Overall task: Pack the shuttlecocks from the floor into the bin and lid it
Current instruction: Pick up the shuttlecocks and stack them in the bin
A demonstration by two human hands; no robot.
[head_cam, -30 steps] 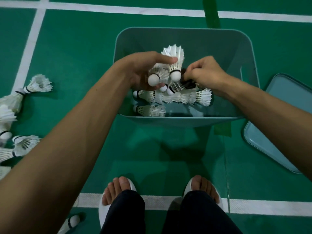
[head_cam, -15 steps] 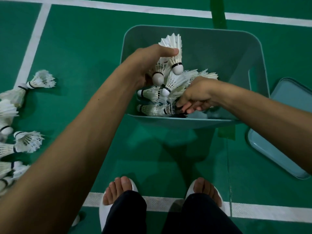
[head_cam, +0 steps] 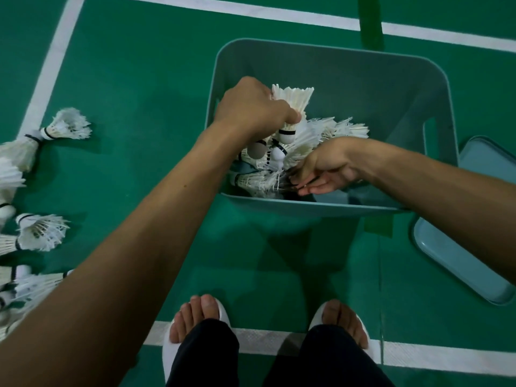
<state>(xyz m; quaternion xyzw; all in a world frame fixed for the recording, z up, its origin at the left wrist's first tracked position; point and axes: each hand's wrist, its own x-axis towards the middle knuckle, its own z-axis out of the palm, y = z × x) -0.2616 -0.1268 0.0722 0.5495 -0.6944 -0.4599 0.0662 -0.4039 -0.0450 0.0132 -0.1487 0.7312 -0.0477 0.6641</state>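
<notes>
In bin (head_cam: 349, 62): our right hand (head_cam: 326, 170), just emptied, lies open beside our left hand (head_cam: 251, 113), which grips several shuttlecocks (head_cam: 293, 104); packing continues.

Green court floor (head_cam: 139, 88), white lines (head_cam: 50, 71), white slippers (head_cam: 167, 356) (toes bare), dark trousers (head_cam: 209, 358), green tape strip (head_cam: 370, 20).

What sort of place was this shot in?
Most likely an indoor badminton court: green sports flooring with white boundary lines, and feather shuttlecocks scattered beside a bin.
</notes>
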